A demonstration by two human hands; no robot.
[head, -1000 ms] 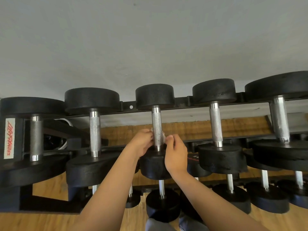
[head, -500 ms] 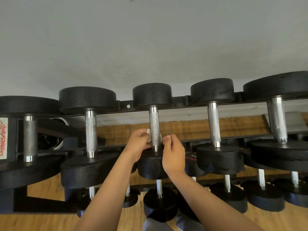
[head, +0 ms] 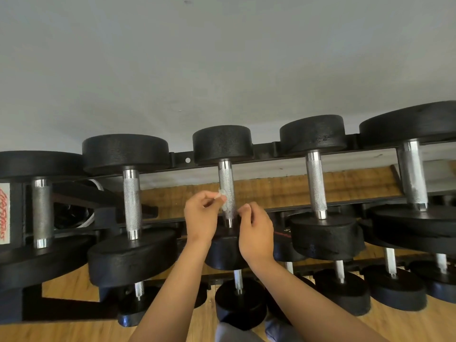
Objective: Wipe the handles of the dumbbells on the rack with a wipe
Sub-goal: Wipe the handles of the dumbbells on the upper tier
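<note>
Standing at long black metal rack (head: pixel 265 150) against pale grey wall (head: pixel 222 58). Both hands raised to knurled silver steel handle (head: pixel 226 183) of middle black round-headed dumbbell (head: pixel 222 144) on upper rail. Pinching small crumpled whitish wipe (head: pixel 222 197) between thumb and forefinger of left hand (head: pixel 201 218), wipe touching handle's left side about midway down. Right hand (head: pixel 256 233) just right of handle, fingers curled, thumb and forefinger tips together; cannot tell whether clamped on wipe's far end. Larger black dumbbells (head: pixel 125 154) on either side, smaller ones (head: pixel 240 302) on lower tier above wooden floor (head: pixel 394 322).
</note>
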